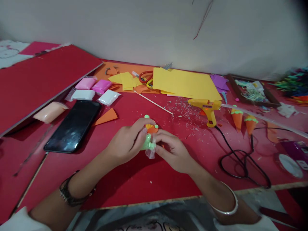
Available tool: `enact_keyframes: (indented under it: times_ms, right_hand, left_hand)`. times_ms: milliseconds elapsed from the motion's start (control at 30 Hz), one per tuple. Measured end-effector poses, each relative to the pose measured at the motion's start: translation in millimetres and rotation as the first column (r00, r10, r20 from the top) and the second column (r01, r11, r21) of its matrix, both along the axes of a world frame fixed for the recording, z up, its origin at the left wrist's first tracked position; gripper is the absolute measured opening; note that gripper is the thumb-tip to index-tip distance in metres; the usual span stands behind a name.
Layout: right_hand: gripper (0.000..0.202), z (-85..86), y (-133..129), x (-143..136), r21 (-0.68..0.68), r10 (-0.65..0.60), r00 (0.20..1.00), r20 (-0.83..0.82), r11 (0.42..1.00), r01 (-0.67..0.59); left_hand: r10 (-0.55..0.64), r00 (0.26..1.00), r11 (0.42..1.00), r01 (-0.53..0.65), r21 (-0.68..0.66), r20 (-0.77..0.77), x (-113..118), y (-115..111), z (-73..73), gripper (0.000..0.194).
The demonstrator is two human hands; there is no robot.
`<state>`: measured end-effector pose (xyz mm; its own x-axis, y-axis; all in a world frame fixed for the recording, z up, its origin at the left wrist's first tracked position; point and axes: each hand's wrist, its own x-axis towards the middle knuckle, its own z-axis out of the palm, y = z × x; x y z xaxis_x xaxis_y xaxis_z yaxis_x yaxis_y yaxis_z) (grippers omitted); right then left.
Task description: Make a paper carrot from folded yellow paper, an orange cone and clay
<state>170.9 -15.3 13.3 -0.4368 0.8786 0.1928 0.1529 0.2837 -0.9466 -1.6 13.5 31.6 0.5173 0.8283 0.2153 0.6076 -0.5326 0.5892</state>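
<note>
My left hand point(128, 141) is closed around a small orange cone piece point(152, 129) with light green dots at its rim, and a packet of light green clay point(148, 143) in clear wrap sits under its fingers. My right hand point(174, 152) pinches the clear wrap of that packet from the right side. Both hands meet just above the red table point(134, 186). Two finished-looking orange cones with green dotted rims, one cone point(237, 120) and another cone point(250, 124), lie at the right.
A black phone point(73, 126) and several clay packets point(86, 83) lie left. Yellow sheets point(185, 82) and red-handled scissors point(146, 78) are at the back. A yellow glue gun point(207, 109) with a looped black cord stands right, near a brown tray point(274, 103).
</note>
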Motion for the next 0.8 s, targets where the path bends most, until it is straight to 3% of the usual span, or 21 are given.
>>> enact_keyframes:
  times_ms: [100, 233, 367, 467, 600, 700, 800]
  right_hand:
    - [0.01, -3.3, 0.8, -0.6, -0.162, -0.082, 0.981, -0.178, 0.985, 0.053]
    - [0.01, -10.4, 3.0, 0.7, -0.368, -0.263, 0.914, -0.308, 0.919, 0.141]
    - [0.01, -12.8, 6.7, 3.5, -0.455, -0.413, 0.832, -0.37, 0.861, 0.226]
    - [0.007, -13.4, 9.2, 4.7, -0.466, -0.45, 0.815, -0.364, 0.846, 0.259]
    - [0.009, -15.7, 10.7, 4.5, -0.462, -0.434, 0.837, -0.334, 0.849, 0.256]
    - [0.013, -15.5, 10.7, 4.5, -0.456, -0.418, 0.843, -0.338, 0.857, 0.242]
    - [0.005, -12.6, 9.5, 5.2, -0.438, -0.394, 0.862, -0.319, 0.868, 0.235]
  left_hand:
    - [0.026, 0.999, 1.0, -0.026, -0.008, 0.035, -1.4, 0.5, 2.3, 0.025]
    - [0.072, 0.997, 0.997, -0.072, -0.006, 0.021, -5.8, 2.7, 2.4, 0.025]
    - [0.148, 0.988, 0.989, -0.147, -0.008, 0.037, -10.8, 6.7, 2.1, 0.028]
    - [0.187, 0.982, 0.982, -0.186, -0.024, 0.024, -14.2, 12.0, 1.3, 0.029]
    - [0.308, 0.934, 0.95, -0.311, 0.013, -0.181, -21.6, 22.1, -4.5, 0.028]
    - [0.4, 0.817, 0.915, -0.379, 0.137, -0.416, -27.5, 27.3, -11.5, 0.03]
    - [0.403, 0.702, 0.915, -0.321, 0.243, -0.587, -30.5, 27.8, -16.4, 0.034]
